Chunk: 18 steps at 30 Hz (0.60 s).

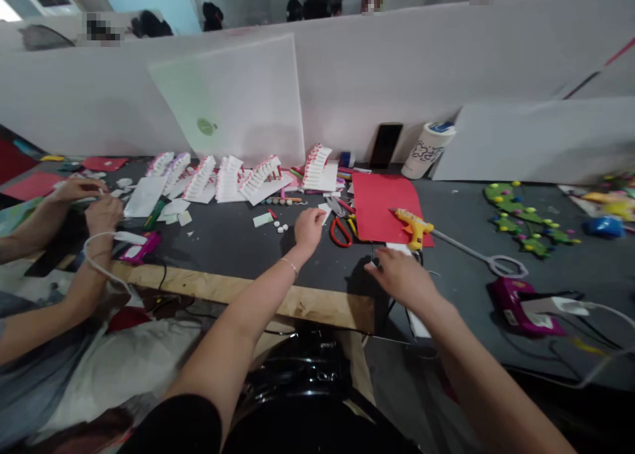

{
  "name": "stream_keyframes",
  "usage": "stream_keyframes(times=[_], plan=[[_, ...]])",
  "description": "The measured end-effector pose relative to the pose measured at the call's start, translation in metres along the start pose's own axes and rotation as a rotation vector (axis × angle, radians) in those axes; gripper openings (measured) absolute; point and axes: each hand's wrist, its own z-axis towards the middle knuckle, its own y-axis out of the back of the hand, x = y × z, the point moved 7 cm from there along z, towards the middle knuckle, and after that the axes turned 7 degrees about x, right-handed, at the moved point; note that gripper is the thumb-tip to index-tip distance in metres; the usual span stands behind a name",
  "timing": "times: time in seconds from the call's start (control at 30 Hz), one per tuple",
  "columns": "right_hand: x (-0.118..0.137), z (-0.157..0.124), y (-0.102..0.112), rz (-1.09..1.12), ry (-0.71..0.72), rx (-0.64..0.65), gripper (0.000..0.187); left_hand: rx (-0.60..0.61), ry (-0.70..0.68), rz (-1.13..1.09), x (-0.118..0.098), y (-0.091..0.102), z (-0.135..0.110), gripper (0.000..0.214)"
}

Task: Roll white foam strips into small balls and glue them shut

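My left hand (pixel 309 231) is closed over the table, its fingertips pinching a small white piece of paper (pixel 325 213). Right beside it lie red-handled pliers (pixel 341 232). Small white round pieces (pixel 280 227) and a pale green strip (pixel 262 220) are just left of that hand. My right hand (pixel 398 276) hovers near the table's front edge, thumb and forefinger apart, with nothing visible between them. Above the right hand, a yellow glue gun (pixel 415 229) rests on a red sheet (pixel 380 206).
Several white fan-like paper pieces with red tips (pixel 229 179) line the back. A phone (pixel 387 145) and white cup (pixel 428 151) stand against the partition. Green decorations (pixel 520 217) and a purple box with cables (pixel 520 306) are right. A co-worker's hands (pixel 103 212) work at left.
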Motion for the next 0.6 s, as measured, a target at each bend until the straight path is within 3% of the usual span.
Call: stream_keyframes(times=[0.07,0.13,0.23,0.37,0.53,0.6], plan=[[0.030,-0.011,-0.026,-0.035,-0.032,0.076,0.055,-0.053,-0.025,-0.031,0.006,0.026,-0.006,0.015],[0.057,-0.018,-0.048,-0.024,-0.086,0.064,0.073,-0.172,-0.082,-0.125,0.016,0.059,-0.020,0.013],[0.099,-0.009,-0.067,0.045,0.017,0.009,0.081,-0.294,-0.110,-0.244,0.038,0.096,-0.048,0.015],[0.132,0.033,-0.060,0.056,0.278,-0.010,0.064,-0.362,0.016,-0.421,0.077,0.121,-0.076,0.022],[0.123,0.078,-0.037,0.015,0.037,-0.070,0.062,-0.468,0.173,-0.546,0.115,0.142,-0.108,0.029],[0.152,0.076,-0.041,0.018,0.230,-0.054,0.063,-0.531,0.222,-0.559,0.126,0.149,-0.123,0.030]])
